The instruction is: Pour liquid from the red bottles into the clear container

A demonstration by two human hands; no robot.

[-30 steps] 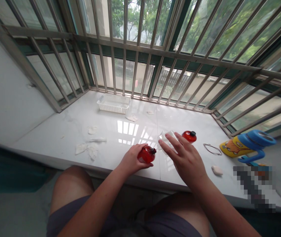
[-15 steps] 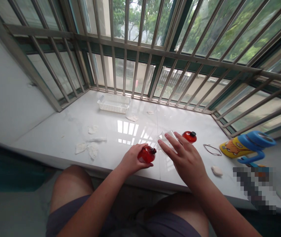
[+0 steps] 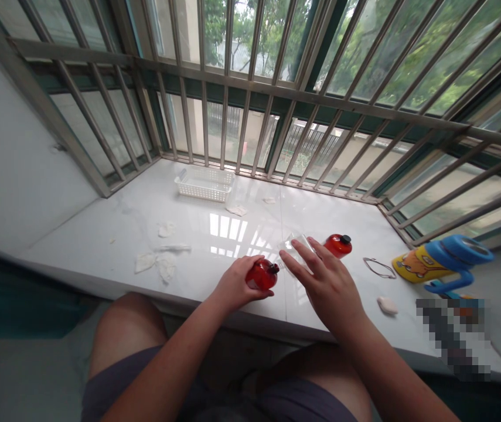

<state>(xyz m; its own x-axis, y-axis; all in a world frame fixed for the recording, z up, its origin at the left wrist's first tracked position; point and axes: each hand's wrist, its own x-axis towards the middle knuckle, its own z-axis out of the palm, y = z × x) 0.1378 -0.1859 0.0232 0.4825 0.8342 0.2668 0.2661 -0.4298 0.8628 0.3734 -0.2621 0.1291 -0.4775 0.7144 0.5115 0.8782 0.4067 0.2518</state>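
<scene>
Left hand (image 3: 238,285) is curled around 1 red bottle (image 3: 261,276). Right hand (image 3: 328,281) has fingers spread over 1 clear container (image 3: 290,248); thumb hidden, can't tell if gripping. Right of it: 1 blue-yellow flask (image 3: 421,262). Just beyond it: second red bottle (image 3: 336,247), capped. Beyond left hand: 1 white basket (image 3: 205,193).

The bottle (image 3: 259,276) in the left hand (image 3: 235,284) is red. Beyond that grip, the basket (image 3: 206,192) is white; right of the grip, the flask (image 3: 430,261) is blue and patterned yellow.
</scene>
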